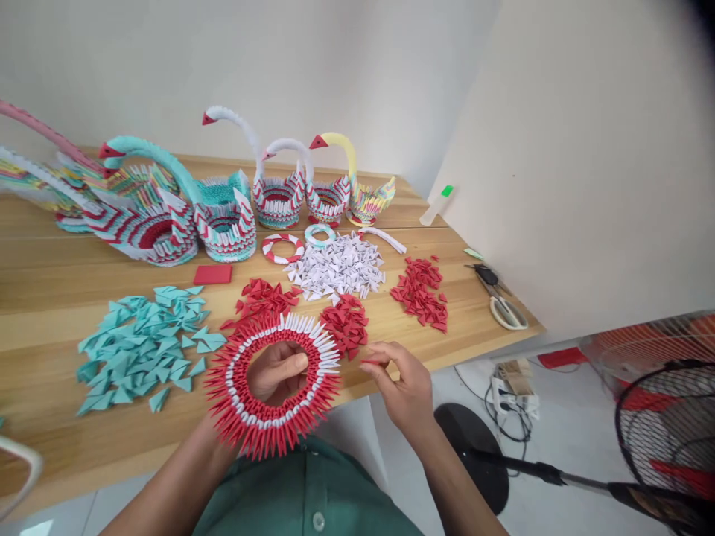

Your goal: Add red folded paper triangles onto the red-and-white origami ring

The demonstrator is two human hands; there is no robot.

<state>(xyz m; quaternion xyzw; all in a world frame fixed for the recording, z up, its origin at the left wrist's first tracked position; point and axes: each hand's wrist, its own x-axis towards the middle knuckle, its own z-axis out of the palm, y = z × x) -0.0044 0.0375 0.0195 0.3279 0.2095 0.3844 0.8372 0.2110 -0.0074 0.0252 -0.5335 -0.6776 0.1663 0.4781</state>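
Note:
My left hand [279, 372] grips a ring of folded paper pieces [234, 402] from below, its thumb showing through the central hole. Red points spike outward all round, with an inner white band and a stretch of white points at the upper right. To the right, my right hand [405, 383] pinches a small red folded paper piece [369, 363] between thumb and fingertips, apart from the ring. Just beyond the hands lie a small heap of red pieces [345, 325], another red heap [268, 298] and a pile of white pieces [340, 266].
Teal pieces [142, 350] spread on the left of the wooden table [33, 335]. Finished paper swans [226, 231] line the back. More red pieces [421, 294] and scissors [507, 311] lie at the right. A fan [670, 424] stands on the floor.

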